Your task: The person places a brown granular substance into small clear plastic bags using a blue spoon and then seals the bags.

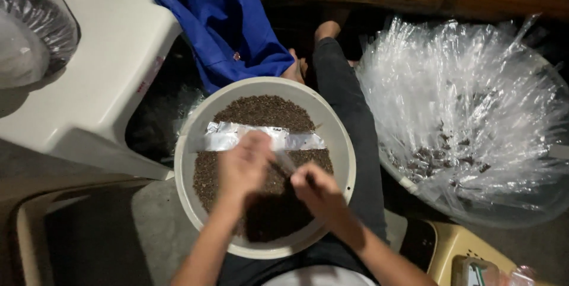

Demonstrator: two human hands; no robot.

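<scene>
left hand [242,164] + right hand [315,186]: together, pinching what looks like a small clear packet [284,161] | over white basin [341,138] of brown seeds [261,111], so spills drop back in

The scene is dimly lit from above, glare is thrown off the plastic bags [468,114] at right, both hands [246,164] are motion-blurred, and the near corners are lost in shadow.

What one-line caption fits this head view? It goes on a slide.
Both hands, left hand and right hand, pinch a narrow clear packet over a white basin of brown seeds.
</scene>
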